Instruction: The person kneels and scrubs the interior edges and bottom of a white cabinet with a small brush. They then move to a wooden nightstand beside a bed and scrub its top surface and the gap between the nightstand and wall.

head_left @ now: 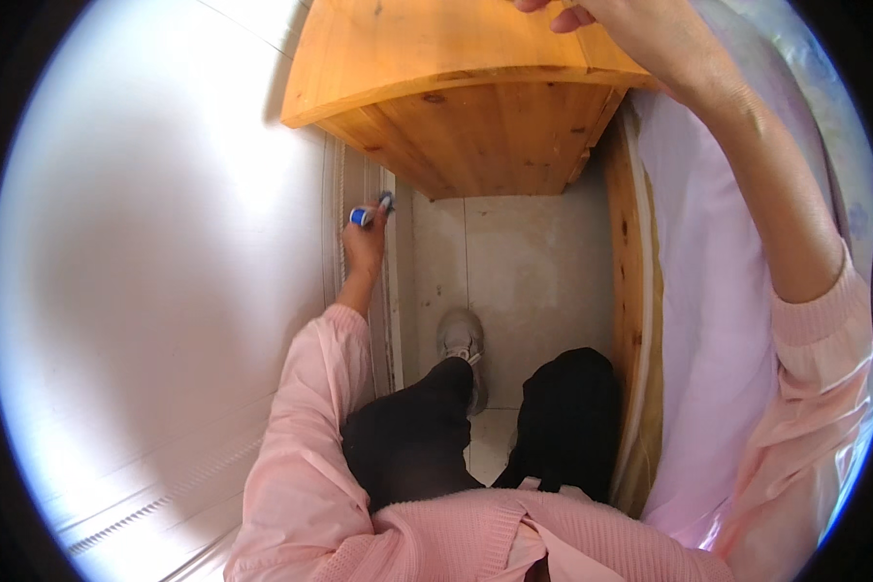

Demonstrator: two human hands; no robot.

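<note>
My left hand is closed around a small brush with a blue-and-white handle. Its dark, tuft-like end lies against the narrow ledge at the foot of the pale panelled surface on the left. Over the top of a wooden cabinet, my right hand reaches in from the right. Its fingers look apart and I see nothing in them, though the upper picture edge cuts off part of the hand. I cannot tell whether it touches the wood.
Below the cabinet stretches a tiled floor, where my shoe stands close to the ledge. Along the right runs a wooden bed side with lilac bedding. A large white panelled surface fills the left.
</note>
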